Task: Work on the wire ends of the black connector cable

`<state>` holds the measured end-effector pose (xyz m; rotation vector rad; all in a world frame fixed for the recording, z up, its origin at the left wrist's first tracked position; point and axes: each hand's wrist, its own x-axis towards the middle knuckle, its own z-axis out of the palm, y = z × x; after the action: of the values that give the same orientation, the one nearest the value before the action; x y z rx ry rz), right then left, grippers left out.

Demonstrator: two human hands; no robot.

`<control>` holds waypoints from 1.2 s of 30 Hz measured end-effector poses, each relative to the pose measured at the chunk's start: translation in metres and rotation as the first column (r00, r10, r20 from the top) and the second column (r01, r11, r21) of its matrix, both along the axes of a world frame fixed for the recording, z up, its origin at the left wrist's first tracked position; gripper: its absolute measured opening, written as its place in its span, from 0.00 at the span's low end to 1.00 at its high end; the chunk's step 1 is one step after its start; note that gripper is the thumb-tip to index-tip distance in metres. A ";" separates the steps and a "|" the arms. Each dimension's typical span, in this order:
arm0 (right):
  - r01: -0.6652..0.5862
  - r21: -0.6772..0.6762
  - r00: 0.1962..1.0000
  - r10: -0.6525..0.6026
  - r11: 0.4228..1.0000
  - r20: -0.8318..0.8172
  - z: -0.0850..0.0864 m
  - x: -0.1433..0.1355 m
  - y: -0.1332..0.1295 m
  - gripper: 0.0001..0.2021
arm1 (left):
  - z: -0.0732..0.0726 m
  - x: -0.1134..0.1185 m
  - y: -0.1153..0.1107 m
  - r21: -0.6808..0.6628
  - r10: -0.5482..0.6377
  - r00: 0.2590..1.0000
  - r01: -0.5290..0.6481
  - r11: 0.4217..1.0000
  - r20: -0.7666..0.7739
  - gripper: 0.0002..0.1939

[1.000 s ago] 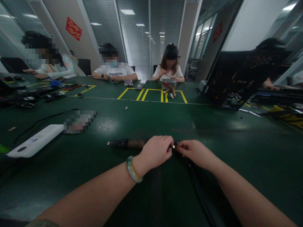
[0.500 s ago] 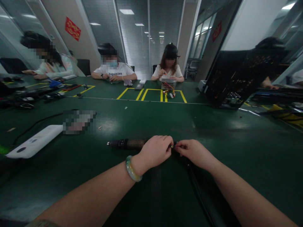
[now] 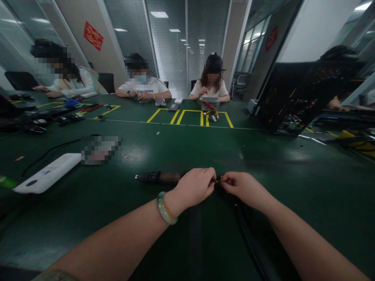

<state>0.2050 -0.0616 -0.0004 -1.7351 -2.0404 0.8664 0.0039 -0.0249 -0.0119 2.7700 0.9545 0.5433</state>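
Observation:
An electric screwdriver [image 3: 168,178] with a dark front end and brown body lies on the green tabletop, its metal tip to the left. My left hand [image 3: 197,186], a bangle [image 3: 164,208] on its wrist, is closed around the screwdriver's rear part. Small bits of metal glint between the two hands. My right hand [image 3: 240,187] has its fingertips pinched together right beside the left fingers, at the black cable [image 3: 244,228]. That cable runs down toward the front edge. The exact contact between cable end and screwdriver is too small to make out.
A white power bank [image 3: 48,173] with a cord lies at left beside a blurred-out item. Across the green table [image 3: 187,148] sit several people. A computer case [image 3: 299,97] stands at right. Wires hang from a grey box [image 3: 210,104] near yellow tape. Tools and cables cover the far left.
The view has shifted slightly, so everything appears a little further right. My right fingers sit slightly further from the left ones, with more metal showing between them.

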 end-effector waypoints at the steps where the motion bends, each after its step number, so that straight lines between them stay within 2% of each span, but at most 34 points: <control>1: -0.005 0.010 1.000 0.005 1.000 0.006 0.000 0.000 0.000 0.08 | 0.000 0.000 0.000 -0.002 -0.004 1.000 0.004 1.000 -0.003 0.05; 9: -0.060 0.054 0.996 0.056 0.997 0.075 0.000 -0.001 0.000 0.08 | 0.000 -0.001 0.002 0.003 -0.033 0.999 0.033 0.999 -0.021 0.05; 15: -0.053 0.090 0.991 0.042 0.994 0.124 0.002 -0.004 0.000 0.09 | 0.003 0.000 0.002 -0.009 -0.038 0.999 0.037 0.999 -0.032 0.05; 26: 0.033 0.090 0.996 -0.040 0.995 0.079 -0.001 -0.009 -0.002 0.08 | -0.002 0.000 0.005 -0.012 -0.024 1.000 0.024 1.000 -0.016 0.05; 36: 0.048 0.048 0.998 -0.050 0.998 0.039 -0.001 -0.007 0.000 0.09 | 0.000 0.002 0.004 0.019 -0.002 0.999 0.003 1.000 -0.049 0.05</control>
<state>0.1978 -0.0618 -0.0015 -1.7829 -2.0184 0.7684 0.0054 -0.0206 -0.0121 2.8134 0.9606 0.4893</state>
